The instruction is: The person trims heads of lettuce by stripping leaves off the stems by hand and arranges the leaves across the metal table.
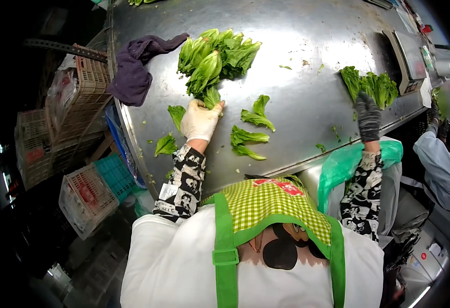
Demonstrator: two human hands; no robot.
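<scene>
My left hand (202, 120), in a white glove, is closed on a small lettuce (212, 97) at the near side of a lettuce pile (220, 56). Torn lettuce leaves (250, 136) are scattered on the metal table around it. On the right, my right hand (368, 118) wears a dark grey glove and reaches the near edge of a second lettuce bunch (381, 90). Its fingers are smeared and dark, so their grip on the leaves cannot be made out.
A purple cloth (135, 69) lies at the left edge of the steel table (307, 31). A scale (407, 61) stands at the right. Below my right arm hangs a green-rimmed bag (332, 169). Plastic crates (89, 192) stand at left; another person's sleeve (443, 164) shows at right.
</scene>
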